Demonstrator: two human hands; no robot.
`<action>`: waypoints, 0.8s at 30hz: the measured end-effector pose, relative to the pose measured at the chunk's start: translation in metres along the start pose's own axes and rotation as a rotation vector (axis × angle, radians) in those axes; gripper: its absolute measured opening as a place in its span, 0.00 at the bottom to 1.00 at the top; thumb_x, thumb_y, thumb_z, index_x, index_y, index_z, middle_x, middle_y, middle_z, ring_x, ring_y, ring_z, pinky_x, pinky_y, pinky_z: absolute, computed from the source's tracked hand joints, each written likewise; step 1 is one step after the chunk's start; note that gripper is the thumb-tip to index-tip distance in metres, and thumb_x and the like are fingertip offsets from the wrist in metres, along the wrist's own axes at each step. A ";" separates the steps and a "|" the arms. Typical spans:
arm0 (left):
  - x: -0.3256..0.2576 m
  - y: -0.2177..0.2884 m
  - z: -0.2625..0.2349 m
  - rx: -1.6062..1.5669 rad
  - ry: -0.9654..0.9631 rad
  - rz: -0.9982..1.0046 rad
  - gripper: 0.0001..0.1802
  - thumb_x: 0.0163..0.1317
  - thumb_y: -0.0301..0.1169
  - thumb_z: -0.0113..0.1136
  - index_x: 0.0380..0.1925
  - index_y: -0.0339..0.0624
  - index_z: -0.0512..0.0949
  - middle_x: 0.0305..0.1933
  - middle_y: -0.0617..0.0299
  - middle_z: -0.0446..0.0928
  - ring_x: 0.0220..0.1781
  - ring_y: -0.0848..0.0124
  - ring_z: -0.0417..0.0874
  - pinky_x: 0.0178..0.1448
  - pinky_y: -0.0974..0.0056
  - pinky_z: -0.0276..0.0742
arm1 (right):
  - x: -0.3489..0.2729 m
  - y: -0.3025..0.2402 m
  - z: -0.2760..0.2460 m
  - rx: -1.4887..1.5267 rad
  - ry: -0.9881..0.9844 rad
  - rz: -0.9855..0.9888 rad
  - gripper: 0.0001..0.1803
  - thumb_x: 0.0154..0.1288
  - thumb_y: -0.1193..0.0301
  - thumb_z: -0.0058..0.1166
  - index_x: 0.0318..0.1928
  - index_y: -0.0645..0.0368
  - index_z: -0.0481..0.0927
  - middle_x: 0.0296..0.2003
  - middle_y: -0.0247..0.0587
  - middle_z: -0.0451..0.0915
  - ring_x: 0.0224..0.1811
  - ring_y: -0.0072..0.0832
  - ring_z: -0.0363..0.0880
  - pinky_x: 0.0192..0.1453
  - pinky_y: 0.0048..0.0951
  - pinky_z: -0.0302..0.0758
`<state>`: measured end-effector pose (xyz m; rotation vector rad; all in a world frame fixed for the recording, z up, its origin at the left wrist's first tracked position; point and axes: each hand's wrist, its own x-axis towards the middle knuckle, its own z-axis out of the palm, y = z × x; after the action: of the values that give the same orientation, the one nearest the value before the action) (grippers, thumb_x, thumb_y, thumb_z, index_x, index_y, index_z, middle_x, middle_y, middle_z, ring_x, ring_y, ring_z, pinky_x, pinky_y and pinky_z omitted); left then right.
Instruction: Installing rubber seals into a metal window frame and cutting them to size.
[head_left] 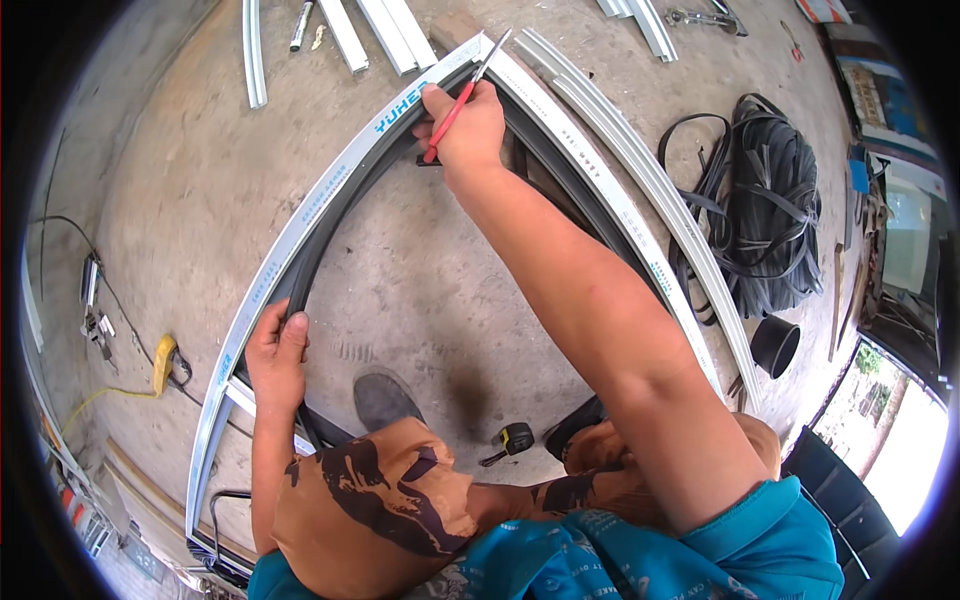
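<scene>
A white window frame (330,192) lies on the floor, its far corner pointing away from me. Along its inner edge runs a black rubber strip (345,215). My left hand (277,352) is closed around the strip on the left side, thumb on top. At the far corner my right hand (470,125) holds red-handled scissors (452,120). Their metal blades point up and to the right, over the frame's corner. The fingertips of this hand are partly hidden, close to the strip; whether they also pinch it I cannot tell.
White profiles (640,200) lie along the frame's right side, with more white lengths (395,35) beyond. A bundle of black strip (765,205) sits at the right, near a black round container (775,345). A tape measure (515,438) is between my feet. A yellow tool (164,365) with a cord lies left.
</scene>
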<state>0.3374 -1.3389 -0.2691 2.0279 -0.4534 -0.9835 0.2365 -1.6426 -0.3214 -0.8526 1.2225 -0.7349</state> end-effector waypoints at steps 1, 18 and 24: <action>0.001 0.002 0.001 0.015 0.021 -0.015 0.21 0.67 0.40 0.62 0.51 0.33 0.77 0.25 0.69 0.71 0.25 0.81 0.69 0.29 0.73 0.65 | 0.003 0.002 0.000 -0.001 0.002 -0.003 0.16 0.64 0.72 0.61 0.46 0.63 0.69 0.34 0.43 0.80 0.23 0.27 0.80 0.24 0.29 0.75; 0.016 0.020 -0.004 0.019 -0.060 -0.120 0.18 0.67 0.35 0.61 0.50 0.33 0.76 0.23 0.69 0.71 0.22 0.81 0.69 0.26 0.74 0.65 | 0.008 0.005 0.010 -0.109 0.192 -0.096 0.09 0.60 0.73 0.55 0.37 0.66 0.72 0.29 0.53 0.82 0.33 0.47 0.82 0.45 0.42 0.76; 0.019 0.032 -0.020 0.164 -0.048 -0.114 0.22 0.65 0.40 0.60 0.50 0.32 0.78 0.23 0.68 0.71 0.24 0.80 0.69 0.29 0.71 0.66 | 0.013 0.009 0.010 -0.085 0.048 -0.046 0.07 0.60 0.79 0.58 0.34 0.70 0.74 0.24 0.50 0.79 0.19 0.37 0.80 0.20 0.34 0.78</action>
<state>0.3660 -1.3587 -0.2456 2.2005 -0.4612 -1.0963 0.2489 -1.6473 -0.3344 -0.9396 1.2883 -0.7482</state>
